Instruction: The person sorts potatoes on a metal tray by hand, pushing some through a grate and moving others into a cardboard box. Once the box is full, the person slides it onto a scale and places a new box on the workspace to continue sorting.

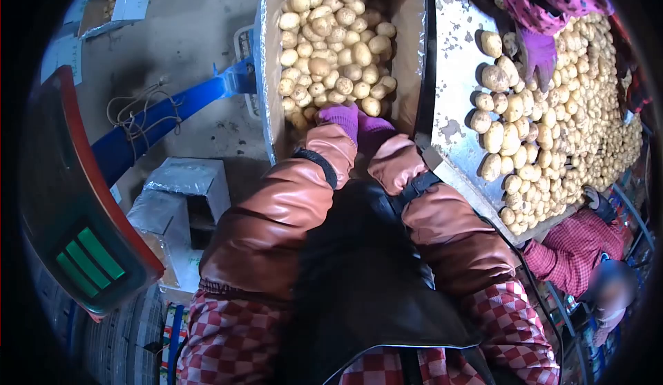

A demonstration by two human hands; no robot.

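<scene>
A cardboard box with a plastic liner stands in front of me, holding many pale potatoes. My left hand, in a purple glove, reaches over the near side of the box onto the nearest potatoes. Beside it, my right hand, gloved in purple too, is at the near right inside of the box. The two hands are close together. Fingers of both hands are mostly hidden, so I cannot see whether they grip a potato.
Right of the box, a metal sorting table carries loose potatoes. A co-worker's purple-gloved hand touches them; another person in a checked sleeve is at the lower right. A display unit on a blue arm and cardboard boxes are left.
</scene>
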